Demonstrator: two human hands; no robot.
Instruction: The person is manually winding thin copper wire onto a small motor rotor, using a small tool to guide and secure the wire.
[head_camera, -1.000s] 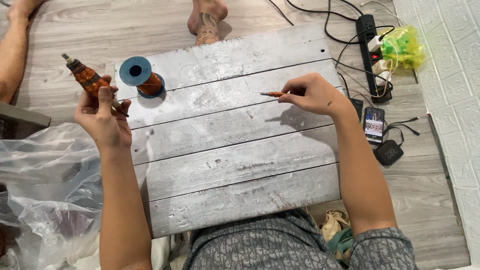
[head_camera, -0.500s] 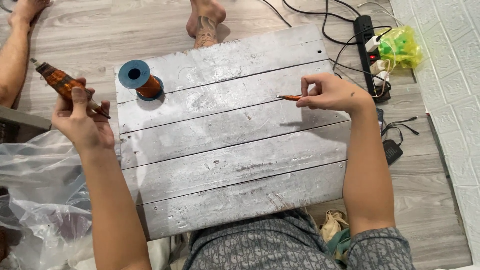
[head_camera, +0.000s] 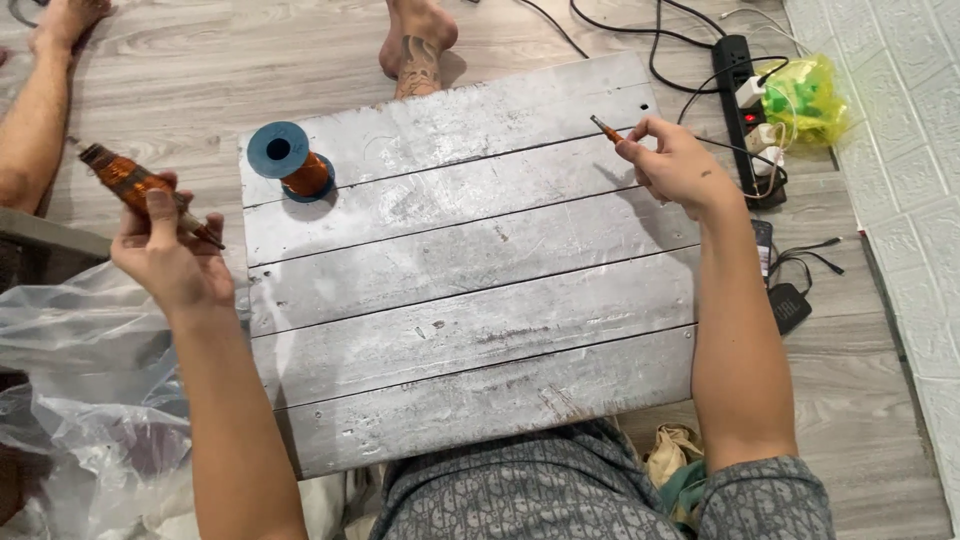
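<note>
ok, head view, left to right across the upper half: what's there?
copper-wound stick in the left hand → blue spool on the board → small tool in the right hand → power strip → green-yellow bag → white wall

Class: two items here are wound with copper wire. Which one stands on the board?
The blue-capped spool stands upright on the grey board; the other coil is held in the left hand.

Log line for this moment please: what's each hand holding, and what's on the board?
left hand: grips copper-wound rod off board | right hand: pinches small tool | board: blue spool upright, far-left corner
</note>
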